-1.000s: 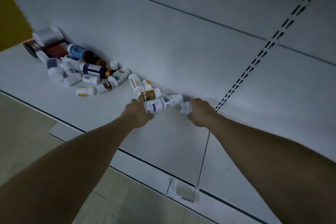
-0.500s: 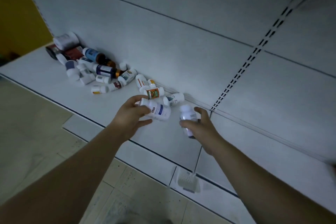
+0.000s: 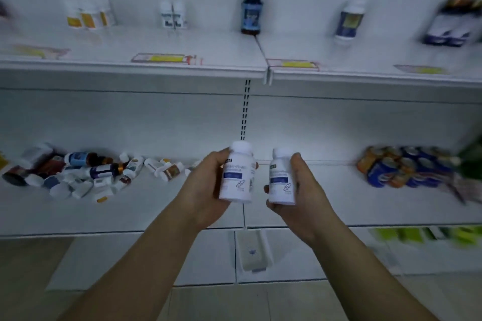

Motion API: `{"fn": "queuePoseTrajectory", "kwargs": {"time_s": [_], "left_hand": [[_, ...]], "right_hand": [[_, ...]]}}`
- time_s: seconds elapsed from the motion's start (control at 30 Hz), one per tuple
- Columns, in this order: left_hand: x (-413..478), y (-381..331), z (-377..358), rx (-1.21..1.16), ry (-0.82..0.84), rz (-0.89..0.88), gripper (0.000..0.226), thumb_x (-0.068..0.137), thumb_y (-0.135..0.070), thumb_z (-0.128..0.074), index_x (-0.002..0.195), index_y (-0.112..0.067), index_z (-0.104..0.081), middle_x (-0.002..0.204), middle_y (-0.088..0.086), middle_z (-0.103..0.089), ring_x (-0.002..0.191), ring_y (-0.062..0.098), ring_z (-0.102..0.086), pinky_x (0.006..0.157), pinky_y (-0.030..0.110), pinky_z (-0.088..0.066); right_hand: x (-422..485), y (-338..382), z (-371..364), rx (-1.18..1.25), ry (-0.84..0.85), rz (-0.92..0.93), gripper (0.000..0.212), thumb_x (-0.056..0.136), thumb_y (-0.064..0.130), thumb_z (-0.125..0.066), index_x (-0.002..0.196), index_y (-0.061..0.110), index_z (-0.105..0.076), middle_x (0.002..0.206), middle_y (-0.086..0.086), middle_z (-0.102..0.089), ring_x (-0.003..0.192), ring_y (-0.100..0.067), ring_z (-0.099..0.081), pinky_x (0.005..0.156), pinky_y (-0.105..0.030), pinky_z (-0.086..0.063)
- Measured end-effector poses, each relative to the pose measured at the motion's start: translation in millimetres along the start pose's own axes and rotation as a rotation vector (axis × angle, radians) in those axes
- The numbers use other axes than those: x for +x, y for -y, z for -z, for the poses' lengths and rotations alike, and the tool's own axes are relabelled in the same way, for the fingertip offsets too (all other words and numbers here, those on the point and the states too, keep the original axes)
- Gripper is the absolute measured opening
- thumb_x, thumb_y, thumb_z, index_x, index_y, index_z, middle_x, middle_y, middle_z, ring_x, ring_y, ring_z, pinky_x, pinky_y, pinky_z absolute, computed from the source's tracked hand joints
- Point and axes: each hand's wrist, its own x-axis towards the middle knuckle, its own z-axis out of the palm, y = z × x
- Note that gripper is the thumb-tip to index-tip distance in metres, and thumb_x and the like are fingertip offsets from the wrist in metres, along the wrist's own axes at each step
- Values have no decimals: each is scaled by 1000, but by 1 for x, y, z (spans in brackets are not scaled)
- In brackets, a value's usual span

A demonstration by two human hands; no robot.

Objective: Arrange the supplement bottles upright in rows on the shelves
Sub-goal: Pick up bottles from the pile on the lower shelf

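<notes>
**Two bottles up, looking for a row**

My left hand point(image 3: 206, 190) is curling round a white plastic blue-labelled supplement bottle point(image 3: 236, 177). My right hand point(image 3: 305, 190) is gripping a matching white bottle point(image 3: 280, 180). Both are upright, side by side, over the lower white shelf point(image 3: 326, 203) near its front edge. I judge I am mid-carry. Next I need a bare spot on the upper white shelf point(image 3: 208, 44) and a level set-down.

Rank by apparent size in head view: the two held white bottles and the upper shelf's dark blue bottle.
1. Left white bottle and right white bottle: alike.
2. Dark blue bottle: smaller, but farther.
</notes>
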Motion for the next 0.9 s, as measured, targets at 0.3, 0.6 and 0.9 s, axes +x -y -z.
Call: {"fn": "queuePoseTrajectory", "kwargs": {"time_s": [0.3,0.6,0.9], "left_hand": [[-7,42,-178,330,279,-116,30,97,-30,-40,118,-38,-59,96,7,-71,75,24,-68,61,42,-55],[-1,159,-413,388,626,-148,38,97,-13,-37,113,-42,-56,94,3,-71,72,23,-65,61,35,-55],[31,259,-586,389,781,-113,40,94,-10,-43,121,-36,-55,104,2,-69,79,16,-68,63,34,-56]], "right_hand": [[-108,101,118,85,-216,385,39,94,40,-43,119,13,-56,85,-11,-72,79,-21,-66,67,-33,-53],[-237,222,296,-97,-389,750,37,74,45,-62,101,19,-59,71,2,-66,60,-10,-62,49,-24,-48],[-302,327,446,-184,-538,843,19,93,35,-52,93,19,-62,65,3,-65,59,-11,-62,52,-27,-49]]}}
